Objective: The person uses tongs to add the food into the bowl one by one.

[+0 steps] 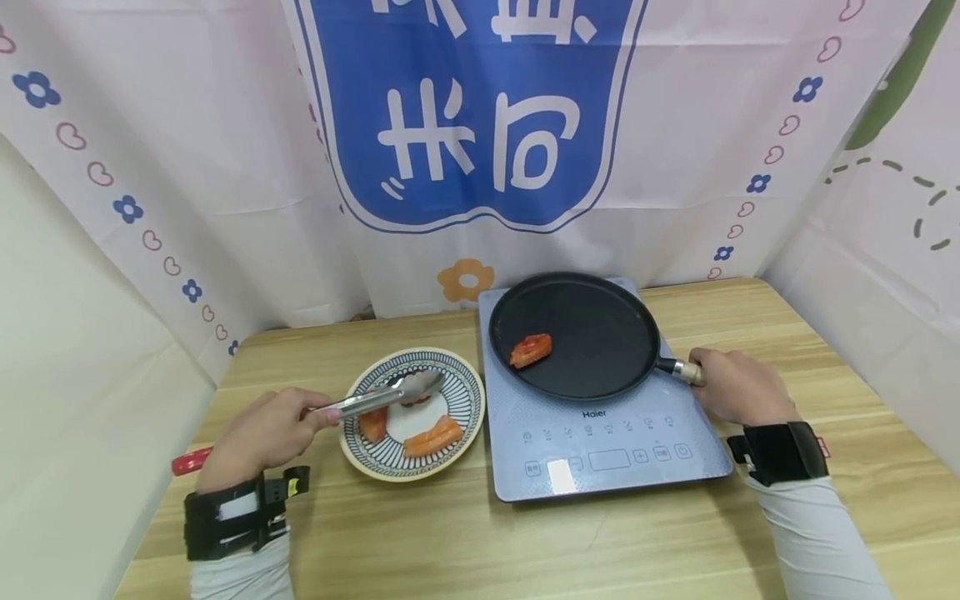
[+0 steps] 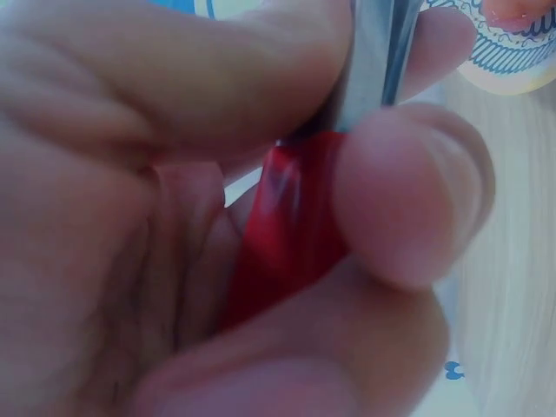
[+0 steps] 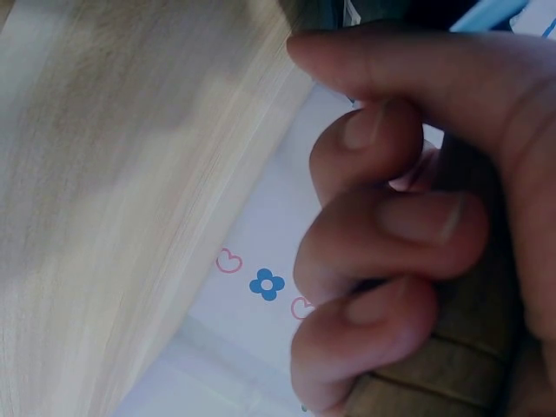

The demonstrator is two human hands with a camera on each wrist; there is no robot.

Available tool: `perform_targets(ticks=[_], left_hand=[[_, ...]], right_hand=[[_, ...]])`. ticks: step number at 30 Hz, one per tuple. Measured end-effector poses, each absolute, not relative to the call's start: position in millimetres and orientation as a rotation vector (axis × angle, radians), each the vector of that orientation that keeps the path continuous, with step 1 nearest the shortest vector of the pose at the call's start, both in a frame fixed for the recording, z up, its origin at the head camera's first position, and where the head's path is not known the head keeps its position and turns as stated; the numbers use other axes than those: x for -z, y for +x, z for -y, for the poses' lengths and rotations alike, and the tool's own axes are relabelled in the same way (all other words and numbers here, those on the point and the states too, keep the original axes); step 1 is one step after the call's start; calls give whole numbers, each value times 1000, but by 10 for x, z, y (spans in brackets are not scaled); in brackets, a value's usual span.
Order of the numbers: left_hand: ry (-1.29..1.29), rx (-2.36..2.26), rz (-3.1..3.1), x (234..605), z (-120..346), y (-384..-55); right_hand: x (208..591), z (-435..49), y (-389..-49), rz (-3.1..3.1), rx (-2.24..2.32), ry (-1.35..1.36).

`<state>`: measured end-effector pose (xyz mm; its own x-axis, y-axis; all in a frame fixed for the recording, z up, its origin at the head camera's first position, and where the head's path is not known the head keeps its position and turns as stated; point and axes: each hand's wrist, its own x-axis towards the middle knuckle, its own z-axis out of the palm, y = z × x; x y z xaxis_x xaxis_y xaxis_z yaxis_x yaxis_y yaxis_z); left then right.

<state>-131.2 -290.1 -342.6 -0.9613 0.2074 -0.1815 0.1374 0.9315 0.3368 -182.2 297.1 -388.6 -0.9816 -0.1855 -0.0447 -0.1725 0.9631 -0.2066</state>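
Note:
My left hand (image 1: pixel 264 433) grips metal tongs (image 1: pixel 375 402) by their red handle (image 2: pixel 291 226). The tongs reach over a patterned plate (image 1: pixel 474 400), their tips at its far side and partly covering a piece of food there. On the plate's near side lies an orange salmon piece (image 1: pixel 433 437), and a second salmon piece (image 1: pixel 372 425) sits under the tongs' arms. My right hand (image 1: pixel 738 387) has its fingers curled round the wooden handle (image 3: pixel 469 321) of a flat black pan (image 1: pixel 592 333). One reddish-orange salmon piece (image 1: pixel 531 350) rests at the pan's left side.
Under the pan is a grey induction cooktop (image 1: pixel 517 442) with touch controls along its front, right beside the plate. Both stand on a wooden table (image 1: pixel 420 533). A printed cloth (image 1: pixel 247 167) hangs behind the table's back edge and along the sides.

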Motion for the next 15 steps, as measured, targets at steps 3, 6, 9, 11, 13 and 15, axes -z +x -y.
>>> perform_targets(ticks=[3, 6, 9, 11, 13, 15], left_hand=[[259, -474, -2889, 3420, 2893, -1312], [257, -471, -2900, 3414, 2891, -1312], [248, -471, -2904, 3408, 2893, -1313], [245, -467, -2910, 3405, 2893, -1313], [237, -462, -2914, 3402, 2888, -1313], [232, -456, -2917, 3400, 2883, -1316]], right_hand=[[3884, -2972, -1820, -3053, 314, -280], [3886, -2973, -1821, -3055, 315, -283], [3891, -2977, -1824, -3055, 316, -285], [3894, -2980, -1828, -3055, 315, -285], [3897, -2983, -1831, -3055, 313, -286], [3899, -2984, -1833, -3055, 310, -287]])
